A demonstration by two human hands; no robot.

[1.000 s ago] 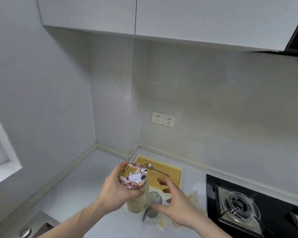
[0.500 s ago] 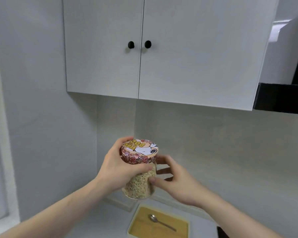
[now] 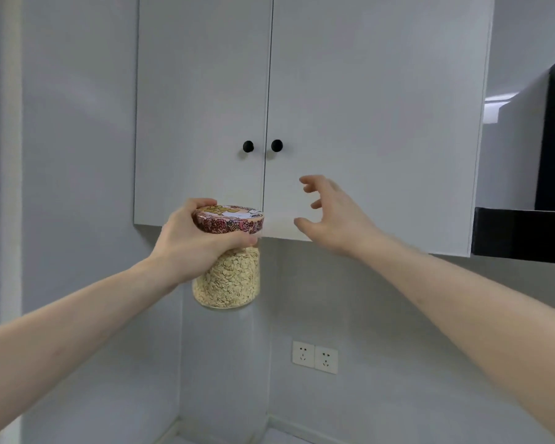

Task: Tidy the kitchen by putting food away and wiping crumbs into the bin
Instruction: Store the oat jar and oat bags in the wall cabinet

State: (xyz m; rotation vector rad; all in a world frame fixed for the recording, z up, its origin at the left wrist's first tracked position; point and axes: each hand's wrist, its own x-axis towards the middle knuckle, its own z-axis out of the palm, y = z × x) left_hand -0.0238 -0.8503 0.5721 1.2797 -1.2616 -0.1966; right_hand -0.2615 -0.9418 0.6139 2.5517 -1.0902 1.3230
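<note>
Head view showed the left hand (image 3: 194, 248) wrapped around the upper part of a clear glass jar (image 3: 227, 277), held upright in the air below the closed white wall cabinet (image 3: 366, 123). Pale rolled oats (image 3: 229, 280) filled the jar, which was capped by a round floral-patterned lid (image 3: 228, 220). To its right, apart from the jar, the right hand (image 3: 334, 213) was raised with fingers spread wide and empty, below the two black round knobs (image 3: 276, 145).
</note>
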